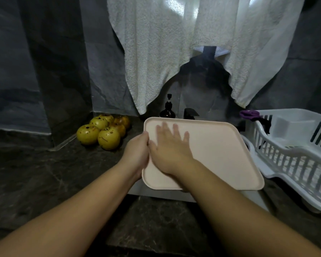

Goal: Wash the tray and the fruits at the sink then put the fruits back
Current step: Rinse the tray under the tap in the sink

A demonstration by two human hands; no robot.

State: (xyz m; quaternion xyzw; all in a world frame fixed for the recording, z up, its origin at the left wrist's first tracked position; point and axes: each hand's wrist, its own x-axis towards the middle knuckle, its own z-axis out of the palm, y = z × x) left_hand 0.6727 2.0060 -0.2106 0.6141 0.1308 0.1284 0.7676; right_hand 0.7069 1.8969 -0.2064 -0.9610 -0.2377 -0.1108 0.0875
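A pale pink rectangular tray (217, 154) is held level over the sink, hiding most of the basin. My left hand (137, 151) grips the tray's left edge, thumb on top. My right hand (170, 147) lies flat on the tray's left half, fingers spread and straight. Several yellow, brown-spotted fruits (104, 131) sit in a heap on the dark counter to the left of the tray, against the wall corner.
A white plastic dish rack (293, 154) stands on the counter to the right, with a purple item (248, 114) at its back edge. A brown pump bottle (167, 110) and a black faucet (190, 113) stand behind the tray. White towels (165, 52) hang above.
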